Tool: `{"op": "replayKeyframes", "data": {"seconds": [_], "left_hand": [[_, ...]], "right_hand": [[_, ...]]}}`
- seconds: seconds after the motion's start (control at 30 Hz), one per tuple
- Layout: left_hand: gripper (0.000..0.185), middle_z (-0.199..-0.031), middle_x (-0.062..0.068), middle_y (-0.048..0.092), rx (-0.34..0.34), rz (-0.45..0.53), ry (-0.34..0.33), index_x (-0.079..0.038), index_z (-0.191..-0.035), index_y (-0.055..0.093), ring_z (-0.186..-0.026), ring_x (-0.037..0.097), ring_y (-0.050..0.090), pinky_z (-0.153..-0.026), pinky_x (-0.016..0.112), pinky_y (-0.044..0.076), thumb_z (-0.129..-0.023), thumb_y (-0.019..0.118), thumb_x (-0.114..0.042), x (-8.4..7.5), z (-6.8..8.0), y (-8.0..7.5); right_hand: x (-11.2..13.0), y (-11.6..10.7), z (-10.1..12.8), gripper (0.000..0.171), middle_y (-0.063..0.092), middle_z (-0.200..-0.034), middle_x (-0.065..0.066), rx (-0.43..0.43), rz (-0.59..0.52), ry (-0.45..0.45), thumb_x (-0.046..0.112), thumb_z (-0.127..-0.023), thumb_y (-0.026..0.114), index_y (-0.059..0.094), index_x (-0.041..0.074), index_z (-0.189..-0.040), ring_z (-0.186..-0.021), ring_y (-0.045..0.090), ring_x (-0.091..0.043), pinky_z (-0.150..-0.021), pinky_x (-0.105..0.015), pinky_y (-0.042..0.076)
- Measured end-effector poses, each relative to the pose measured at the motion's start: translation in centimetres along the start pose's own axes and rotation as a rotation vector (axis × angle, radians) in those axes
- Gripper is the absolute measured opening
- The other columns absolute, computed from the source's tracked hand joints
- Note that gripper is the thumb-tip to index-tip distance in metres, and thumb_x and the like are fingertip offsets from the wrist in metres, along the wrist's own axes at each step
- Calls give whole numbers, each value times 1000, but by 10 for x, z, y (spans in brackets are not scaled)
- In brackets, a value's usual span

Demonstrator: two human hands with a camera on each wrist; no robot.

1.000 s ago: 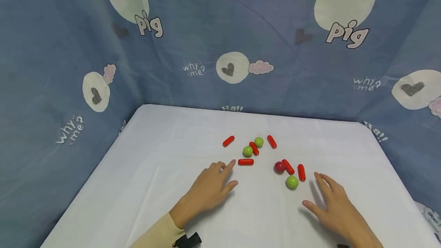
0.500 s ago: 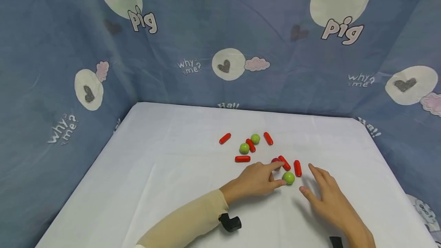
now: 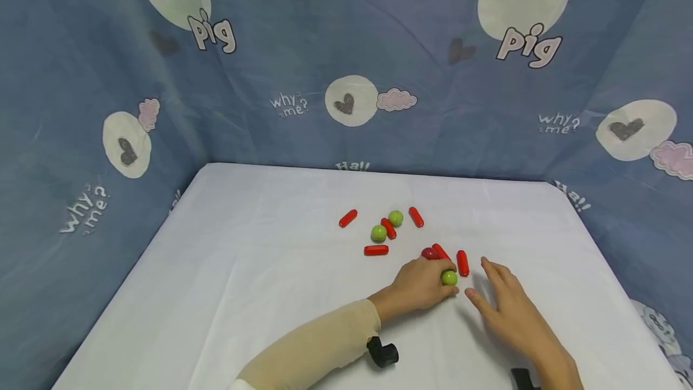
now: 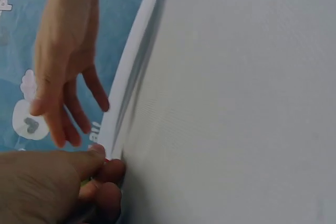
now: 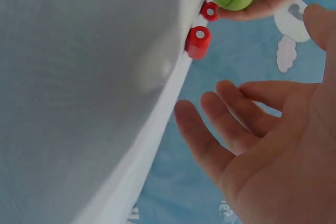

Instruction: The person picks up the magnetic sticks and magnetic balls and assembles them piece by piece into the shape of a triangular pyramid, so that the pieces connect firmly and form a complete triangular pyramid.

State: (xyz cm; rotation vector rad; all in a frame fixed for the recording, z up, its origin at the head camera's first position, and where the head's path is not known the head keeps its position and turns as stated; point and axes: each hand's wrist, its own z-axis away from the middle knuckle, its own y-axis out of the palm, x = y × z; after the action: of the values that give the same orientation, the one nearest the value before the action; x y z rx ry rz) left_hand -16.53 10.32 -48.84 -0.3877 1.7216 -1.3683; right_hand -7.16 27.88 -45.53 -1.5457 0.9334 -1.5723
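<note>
Head view, lower centre: left hand [image 3: 419, 284] pinches green ball [image 3: 449, 277], fingers hiding its near side. Right hand [image 3: 506, 309] flat, fingers spread, just right. Red ball [image 3: 429, 253] half hidden behind, on white counter [image 3: 260, 269].

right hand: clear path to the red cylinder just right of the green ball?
Probably yes. The right hand lies open beside the red cylinder, bare cloth between; the left hand pinches the green ball off to the side.

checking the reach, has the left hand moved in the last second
Yes. The left hand went right, from near the lone red capsule to the green ball, now gripping it.
</note>
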Motion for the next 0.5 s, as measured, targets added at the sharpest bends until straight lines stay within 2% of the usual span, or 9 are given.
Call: {"op": "replayKeyframes", "data": {"seconds": [0.1,0.2,0.3,0.5], "left_hand": [[39,-84,-17,68,6,22,-50,-28,-122,70,-75,0,56,-66,17,45,-88,79,-43,3,4,-3],[40,-69,-18,63,28,70,-87,-26,-122,69,-74,1,54,-65,17,43,-88,79,-43,9,10,-9],[39,-56,-18,58,50,124,-106,-24,-121,68,-73,2,53,-64,18,41,-89,79,-41,14,17,-15],[40,-53,-17,57,86,211,-134,-21,-123,66,-66,-1,54,-60,17,41,-89,80,-36,23,29,-21]], "right_hand": [[1,2,-4,84,42,-149,-26,1,14,10,53,-100,58,33,-5,-155,-137,44,-48,-108,-68,39],[1,4,-9,84,48,-143,-29,-17,42,13,52,-99,60,36,-9,-152,-131,49,-49,-106,-67,42],[1,6,-13,82,53,-137,-28,-31,58,26,49,-97,66,41,-10,-149,-119,58,-45,-101,-63,48],[1,10,-24,83,60,-126,-25,22,59,94,48,-91,73,47,-7,-146,-100,66,-31,-89,-52,58]]}}
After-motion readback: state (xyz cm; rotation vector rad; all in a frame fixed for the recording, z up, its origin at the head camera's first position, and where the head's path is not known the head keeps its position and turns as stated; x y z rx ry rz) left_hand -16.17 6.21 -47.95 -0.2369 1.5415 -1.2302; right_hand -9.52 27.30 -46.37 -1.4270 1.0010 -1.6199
